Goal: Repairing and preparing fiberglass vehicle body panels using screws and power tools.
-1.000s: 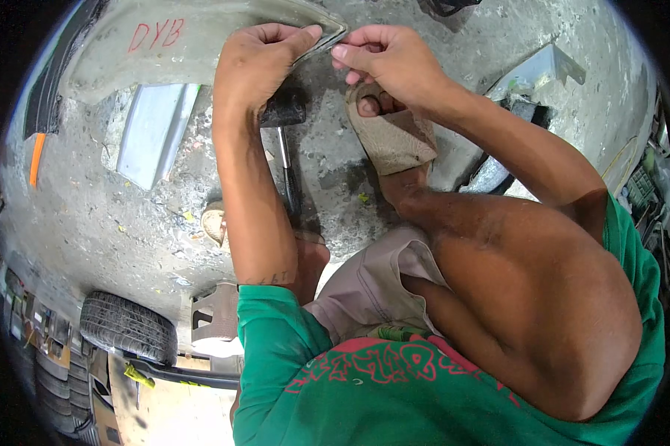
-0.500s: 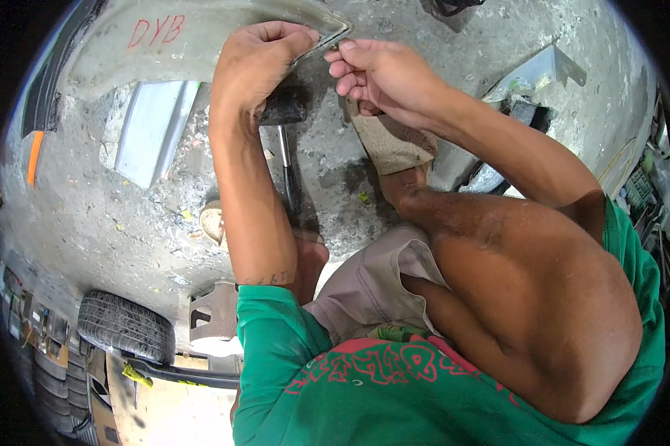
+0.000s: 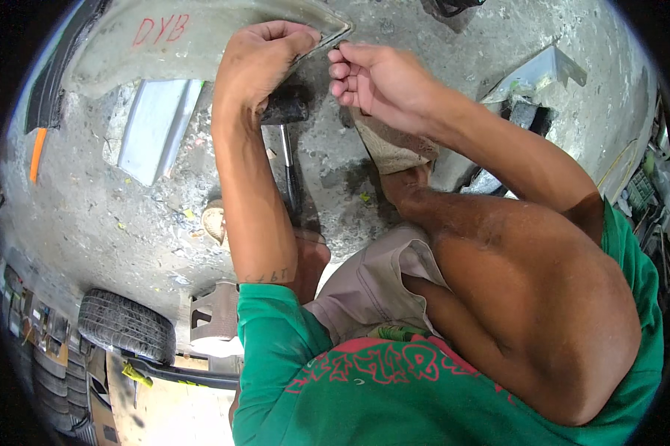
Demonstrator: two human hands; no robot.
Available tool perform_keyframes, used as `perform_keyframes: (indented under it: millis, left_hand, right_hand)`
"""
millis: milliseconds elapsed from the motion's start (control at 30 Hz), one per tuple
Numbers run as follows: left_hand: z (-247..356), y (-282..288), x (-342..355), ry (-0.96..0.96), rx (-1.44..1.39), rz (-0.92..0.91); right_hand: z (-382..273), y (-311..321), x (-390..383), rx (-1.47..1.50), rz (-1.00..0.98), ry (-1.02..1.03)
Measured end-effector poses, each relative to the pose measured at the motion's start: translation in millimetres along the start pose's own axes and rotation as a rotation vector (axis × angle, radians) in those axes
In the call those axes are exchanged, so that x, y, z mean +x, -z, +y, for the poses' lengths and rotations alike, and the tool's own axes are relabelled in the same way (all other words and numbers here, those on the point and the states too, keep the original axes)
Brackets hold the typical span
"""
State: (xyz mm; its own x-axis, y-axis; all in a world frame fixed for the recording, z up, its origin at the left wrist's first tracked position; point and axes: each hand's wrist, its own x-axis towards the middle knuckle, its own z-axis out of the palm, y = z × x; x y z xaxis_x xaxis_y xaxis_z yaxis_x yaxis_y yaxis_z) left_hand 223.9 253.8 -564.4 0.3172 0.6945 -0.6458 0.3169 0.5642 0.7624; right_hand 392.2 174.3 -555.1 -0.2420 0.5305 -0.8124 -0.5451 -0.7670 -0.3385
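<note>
My left hand (image 3: 253, 63) grips the lower edge of a pale, curved, semi-translucent panel (image 3: 119, 52) with red marker writing, near its pointed corner, where a narrow strip (image 3: 333, 36) runs along the edge. My right hand (image 3: 368, 82) is closed just right of that corner, thumb and forefinger pinched on something small and dark that I cannot make out. A black-headed mallet (image 3: 283, 108) with a metal shaft lies on the floor below my left hand. My sandalled foot (image 3: 394, 145) rests beneath my right hand.
A light metal piece (image 3: 153, 130) and an orange strip (image 3: 36, 152) lie on the stained concrete floor (image 3: 335, 193) at left. More metal parts (image 3: 535, 74) lie at right, a dark object (image 3: 454, 4) at the top. A tyre (image 3: 127, 323) and stacked parts sit at lower left.
My right hand has moved a little down from the panel's corner, its fingers curling more. My left hand stays on the edge, barely moved.
</note>
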Motion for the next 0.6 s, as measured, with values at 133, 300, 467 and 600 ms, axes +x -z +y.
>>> perform_keyframes:
  millis: [133,300,467,600]
  left_hand:
    - [0,0,0,0.006,-0.026,-0.006]
    - [5,-1,0,0.05,0.038,0.003]
    - [-2,-1,2,0.005,-0.01,0.011]
    - [5,3,-4,0.051,0.132,0.046]
  right_hand:
    - [-3,-4,-8,-0.018,0.044,-0.016]
    - [0,-11,0,-0.051,0.077,0.072]
    - [2,1,3,0.067,-0.023,-0.003]
    - [-3,1,-1,-0.026,0.062,0.003]
